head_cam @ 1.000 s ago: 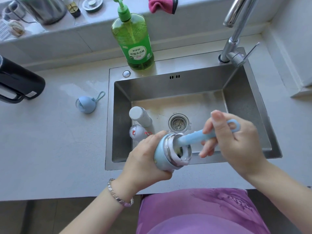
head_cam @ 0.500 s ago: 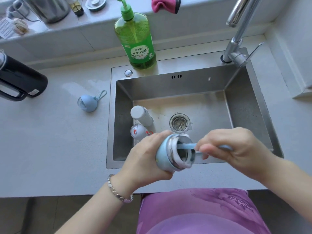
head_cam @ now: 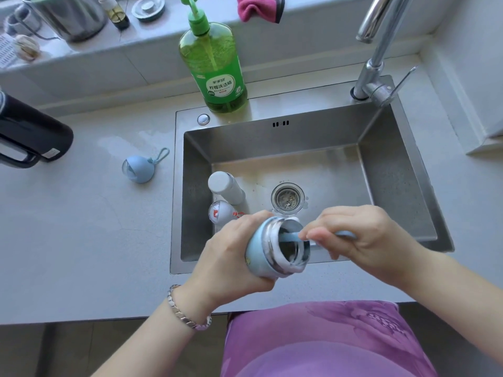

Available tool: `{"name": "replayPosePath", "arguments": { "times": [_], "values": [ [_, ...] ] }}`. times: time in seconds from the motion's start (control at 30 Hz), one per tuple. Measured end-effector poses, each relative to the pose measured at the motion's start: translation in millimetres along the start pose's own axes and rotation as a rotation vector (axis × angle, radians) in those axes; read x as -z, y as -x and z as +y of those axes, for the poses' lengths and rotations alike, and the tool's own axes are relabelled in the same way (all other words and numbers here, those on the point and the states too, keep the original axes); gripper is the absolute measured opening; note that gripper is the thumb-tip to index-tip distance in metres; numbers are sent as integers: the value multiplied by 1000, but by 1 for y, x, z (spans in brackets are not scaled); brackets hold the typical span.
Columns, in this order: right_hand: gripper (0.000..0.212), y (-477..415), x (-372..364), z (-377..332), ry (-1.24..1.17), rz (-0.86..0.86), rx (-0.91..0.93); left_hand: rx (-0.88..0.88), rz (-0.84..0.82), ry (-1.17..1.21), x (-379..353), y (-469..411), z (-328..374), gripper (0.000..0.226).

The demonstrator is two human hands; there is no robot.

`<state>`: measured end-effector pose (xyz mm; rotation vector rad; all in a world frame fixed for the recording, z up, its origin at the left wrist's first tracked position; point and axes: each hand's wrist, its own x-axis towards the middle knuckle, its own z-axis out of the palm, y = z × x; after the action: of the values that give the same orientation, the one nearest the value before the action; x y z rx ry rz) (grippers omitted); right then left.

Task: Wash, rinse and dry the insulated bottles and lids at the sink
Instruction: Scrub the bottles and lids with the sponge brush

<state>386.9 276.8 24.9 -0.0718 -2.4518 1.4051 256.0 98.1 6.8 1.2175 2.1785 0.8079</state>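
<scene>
Two hands over the near rim of the stainless steel sink (head_cam: 183, 266): your left hand (head_cam: 231, 257) wraps the pale-blue insulated bottle (head_cam: 260, 254). Your right hand (head_cam: 362, 240) pinches the blue plastic brush handle (head_cam: 291, 237) inside its mouth.

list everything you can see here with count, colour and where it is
insulated bottle: 1, light blue, tilted over the front edge of the sink
bottle brush: 1, light blue, runs into that bottle's mouth
capped bottle: 1, pale grey, upright at sink's left
domed top: 1, white with red, beside it; lid or bottle unclear
looped lid: 1, light blue, counter left of sink
dish soap bottle: 1, green, sink's back rim
flask: 1, black, counter far left
tap: 1, chrome, back right
cloth: 1, pink, back ledge
left hand: 1, grips the insulated bottle
right hand: 1, grips the bottle brush
</scene>
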Motion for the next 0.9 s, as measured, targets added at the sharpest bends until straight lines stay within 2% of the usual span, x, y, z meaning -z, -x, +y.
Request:
{"name": "replayPosePath", "arguments": {
  "times": [0.13,0.23,0.3,0.47,0.67,0.9],
  "values": [
    [52,-2,6,-9,-173,28,-267,8,6,-10,-1,0,0,74],
    [46,-8,20,-23,-422,164,-472,46,96,28,4,-1,-11,75],
    [45,-12,22,-29,-488,242,-547,62,158,31,6,-2,-15,77],
    [48,-13,-9,-31,-641,266,-675,-153,194,-66,-4,-10,-1,73],
    [46,-13,13,-32,-643,403,-726,27,249,23,2,-4,-22,79],
    [44,-13,-15,-37,-770,374,-767,-123,217,-78,-8,-9,-12,74]
  ]
}}
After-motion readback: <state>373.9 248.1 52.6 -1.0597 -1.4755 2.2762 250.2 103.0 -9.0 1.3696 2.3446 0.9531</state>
